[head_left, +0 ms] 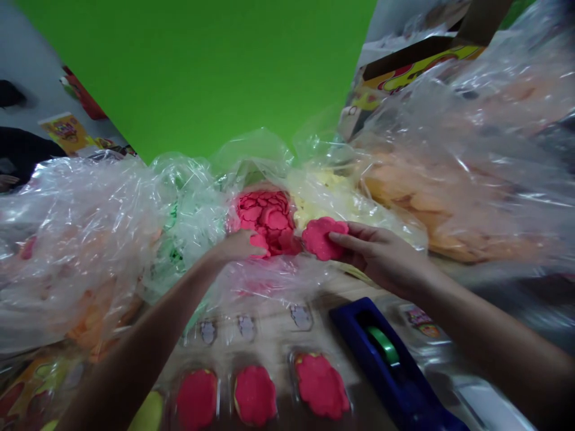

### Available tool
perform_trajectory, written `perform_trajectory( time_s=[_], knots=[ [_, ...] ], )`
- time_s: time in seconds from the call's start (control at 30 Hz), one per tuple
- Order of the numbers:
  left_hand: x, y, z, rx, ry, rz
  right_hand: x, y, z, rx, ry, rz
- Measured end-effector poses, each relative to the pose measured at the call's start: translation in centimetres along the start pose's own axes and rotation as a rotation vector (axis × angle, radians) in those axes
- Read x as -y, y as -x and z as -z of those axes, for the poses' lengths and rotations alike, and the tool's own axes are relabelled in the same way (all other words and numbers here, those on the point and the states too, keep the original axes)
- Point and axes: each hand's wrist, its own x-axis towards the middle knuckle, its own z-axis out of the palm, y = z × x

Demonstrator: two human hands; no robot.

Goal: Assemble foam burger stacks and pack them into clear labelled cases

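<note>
Pinched between thumb and fingers, my right hand [375,251] holds a pink flower-shaped foam piece [324,238] beside an open plastic bag. Many similar pink pieces [269,212] fill that bag. At the bag's left rim is my left hand [240,245], blurred, with its fingers reaching in among the pieces and closed around a pink scalloped piece [259,244]. Nearer to me, three clear plastic trays hold pink flower pieces: a left one [196,398], a middle one [255,395] and a right one [321,385], with a bit of yellow showing at some edges.
A blue tape dispenser [390,359] with green tape lies at front right. Plastic bags of green [177,233], yellow [321,191] and orange pieces [404,203] crowd both sides. A green panel [202,72] stands behind. A person's dark sleeve [27,152] shows far left.
</note>
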Motion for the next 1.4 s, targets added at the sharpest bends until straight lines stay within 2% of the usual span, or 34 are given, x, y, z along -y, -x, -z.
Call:
perform_trajectory(
  time_s=[0.1,0.2,0.23,0.3,0.33,0.4,0.47,0.53,0.6,0.67,0.77,0.9,0.97,1.07,1.13,1.2,1.23,1.33,1.4],
  knots=[
    [0.2,0.4,0.1,-0.011,0.069,-0.037,-0.2,0.6,0.0,0.020,-0.017,0.014],
    [0.3,1.3,0.1,-0.120,0.126,-0.071,-0.5,1.7,-0.2,0.015,-0.044,0.001],
    [0.2,1.9,0.2,-0.178,0.197,-0.080,-0.6,2.1,-0.4,0.008,-0.066,-0.010],
    [-0.4,3.7,0.7,-0.240,0.499,-0.106,-0.9,3.1,-1.1,-0.005,-0.124,-0.041],
    [-0.8,5.0,0.9,-0.226,0.704,-0.132,-1.1,3.6,-1.7,-0.010,-0.153,-0.065],
    [-1.7,7.9,1.3,-0.120,1.075,-0.198,-1.5,4.6,-3.2,0.007,-0.210,-0.116],
    [-2.6,11.0,1.3,-0.033,1.205,-0.243,-1.9,5.8,-5.1,0.098,-0.264,-0.172],
    [-3.1,14.0,1.0,-0.063,1.131,-0.231,-2.5,7.1,-7.0,0.261,-0.307,-0.217],
    [-3.1,16.5,0.6,-0.172,0.960,-0.187,-3.3,8.5,-8.5,0.415,-0.331,-0.242],
    [-2.6,18.6,0.3,-0.303,0.816,-0.126,-4.3,10.0,-9.4,0.491,-0.349,-0.256],
    [-1.6,21.5,0.1,-0.421,0.748,-0.047,-5.8,12.0,-9.9,0.504,-0.299,-0.311],
    [-0.4,24.8,-0.1,-0.462,0.815,-0.016,-6.9,13.7,-10.7,0.468,-0.148,-0.313],
    [0.0,26.1,-0.3,-0.432,0.942,0.020,-7.2,14.0,-11.3,0.440,-0.132,-0.322],
    [0.6,27.4,-1.0,-0.293,1.112,0.063,-7.7,14.1,-12.3,0.403,-0.021,-0.279],
    [0.9,27.9,-2.1,-0.238,1.083,0.071,-8.6,14.2,-12.7,0.388,0.095,-0.201],
    [1.3,28.6,-3.6,-0.250,1.008,0.093,-9.9,14.4,-13.0,0.405,0.150,-0.182],
    [1.7,29.0,-4.5,-0.260,1.002,0.120,-10.7,14.6,-13.0,0.419,0.141,-0.224],
    [3.7,30.3,-7.1,-0.298,1.134,0.282,-12.9,15.3,-12.8,0.444,0.036,-0.499],
    [5.8,31.1,-8.3,-0.410,1.227,0.418,-14.0,15.7,-12.6,0.398,-0.025,-0.635]
  ],
)
